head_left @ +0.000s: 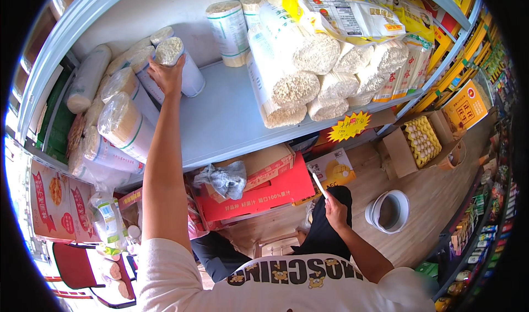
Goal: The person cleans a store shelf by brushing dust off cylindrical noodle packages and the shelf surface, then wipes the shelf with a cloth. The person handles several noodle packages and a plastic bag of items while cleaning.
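My left hand [167,75] reaches up onto a grey metal shelf [226,119] and grips the end of a cylindrical noodle bundle [179,61] wrapped in white and blue plastic. More such bundles [118,124] lie stacked to its left. My right hand [335,210] hangs low by my hip, closed around a thin white stick-like object [318,183]; what it is I cannot tell. A big pile of clear-wrapped noodle bundles [308,75] fills the right part of the shelf, with yellow bags on top.
Under the shelf lie red cartons [259,193], a grey rag [225,179] and a yellow starburst price tag [349,126]. On the wooden floor stand an open box of eggs [421,141] and a white bucket [388,211]. A red chair [77,265] is at lower left.
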A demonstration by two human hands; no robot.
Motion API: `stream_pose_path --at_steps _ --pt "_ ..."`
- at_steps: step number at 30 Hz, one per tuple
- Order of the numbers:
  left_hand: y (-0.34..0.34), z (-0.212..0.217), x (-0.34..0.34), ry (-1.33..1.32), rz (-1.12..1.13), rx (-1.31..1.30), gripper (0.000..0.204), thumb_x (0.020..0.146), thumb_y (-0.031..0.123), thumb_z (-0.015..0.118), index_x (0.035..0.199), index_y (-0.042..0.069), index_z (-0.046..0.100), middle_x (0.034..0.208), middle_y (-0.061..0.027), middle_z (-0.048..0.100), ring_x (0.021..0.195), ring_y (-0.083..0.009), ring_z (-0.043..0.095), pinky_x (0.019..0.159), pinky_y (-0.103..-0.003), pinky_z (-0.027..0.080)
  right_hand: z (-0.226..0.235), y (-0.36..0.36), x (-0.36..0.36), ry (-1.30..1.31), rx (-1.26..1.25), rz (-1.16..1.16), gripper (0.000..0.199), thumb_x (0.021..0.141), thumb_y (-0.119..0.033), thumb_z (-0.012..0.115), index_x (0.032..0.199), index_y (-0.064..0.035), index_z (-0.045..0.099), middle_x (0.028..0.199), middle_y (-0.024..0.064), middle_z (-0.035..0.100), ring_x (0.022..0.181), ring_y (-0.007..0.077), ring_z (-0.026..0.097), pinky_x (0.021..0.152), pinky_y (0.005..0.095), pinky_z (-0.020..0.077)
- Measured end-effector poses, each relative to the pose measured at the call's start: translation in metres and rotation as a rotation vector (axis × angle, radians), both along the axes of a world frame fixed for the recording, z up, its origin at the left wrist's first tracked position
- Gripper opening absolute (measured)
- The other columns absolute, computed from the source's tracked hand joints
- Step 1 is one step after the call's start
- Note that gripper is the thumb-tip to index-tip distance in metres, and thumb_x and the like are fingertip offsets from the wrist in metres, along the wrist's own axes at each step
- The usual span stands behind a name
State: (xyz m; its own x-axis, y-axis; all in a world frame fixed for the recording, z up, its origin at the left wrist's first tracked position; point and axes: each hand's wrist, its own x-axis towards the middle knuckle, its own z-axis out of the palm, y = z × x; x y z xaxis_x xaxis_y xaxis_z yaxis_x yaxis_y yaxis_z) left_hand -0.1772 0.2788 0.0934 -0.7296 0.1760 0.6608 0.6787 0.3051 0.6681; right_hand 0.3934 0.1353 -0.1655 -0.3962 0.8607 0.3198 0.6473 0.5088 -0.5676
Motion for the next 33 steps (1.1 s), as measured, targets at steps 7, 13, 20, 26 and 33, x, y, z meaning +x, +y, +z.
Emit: stream_pose_path --at_steps 7,13,20,26,33 --pt "-0.007 -0.005 -0.009 -0.111 -0.294 0.279 0.083 0.057 0.036 0.087 0.122 0.001 0.05 0.112 -0.017 0.062 0.104 -0.0304 0.06 0.09 -0.038 0.046 0.002 -0.001 -0.001 -0.017 0.038 0.008 0.038 0.086 -0.005 0.06 0.123 -0.01 0.056 0.095 0.0136 0.068 0.078 0.0297 0.067 0.065 0.037 0.0537" --pt "-0.024 -0.022 0.022 -0.011 -0.24 0.21 0.083 0.058 0.034 0.088 0.124 0.002 0.047 0.116 -0.0174 0.059 0.108 -0.0335 0.058 0.092 -0.039 0.046 0.0 -0.001 0.002 -0.044 0.041 -0.008 0.037 0.087 -0.006 0.06 0.123 -0.0099 0.056 0.095 0.0135 0.068 0.078 0.0303 0.067 0.064 0.0374 0.0535" --pt "-0.062 -0.029 0.037 0.022 -0.194 0.216 0.084 0.06 0.03 0.087 0.128 0.003 0.045 0.121 -0.0168 0.057 0.11 -0.0337 0.057 0.094 -0.039 0.045 0.002 0.0 -0.002 -0.041 0.045 0.01 0.034 0.089 -0.009 0.058 0.123 -0.0099 0.057 0.094 0.0136 0.068 0.077 0.0311 0.066 0.064 0.0375 0.0537" --pt "-0.106 -0.016 0.098 -0.113 -0.501 0.343 0.077 0.067 0.013 0.085 0.13 0.0 0.043 0.121 -0.0118 0.054 0.11 -0.0181 0.055 0.094 -0.031 0.047 -0.005 0.0 0.0 0.006 0.005 -0.022 0.035 0.089 -0.007 0.058 0.124 -0.0112 0.056 0.097 0.0133 0.067 0.081 0.0312 0.066 0.066 0.0374 0.0537" --pt "-0.156 -0.018 0.155 -0.094 -0.599 0.248 0.079 0.064 0.008 0.085 0.131 0.002 0.043 0.121 -0.0116 0.055 0.111 -0.0199 0.056 0.097 -0.032 0.046 0.006 -0.013 0.005 0.138 0.034 -0.03 0.039 0.087 -0.002 0.058 0.125 -0.0121 0.056 0.087 0.0133 0.063 0.076 0.032 0.063 0.066 0.0373 0.0513"
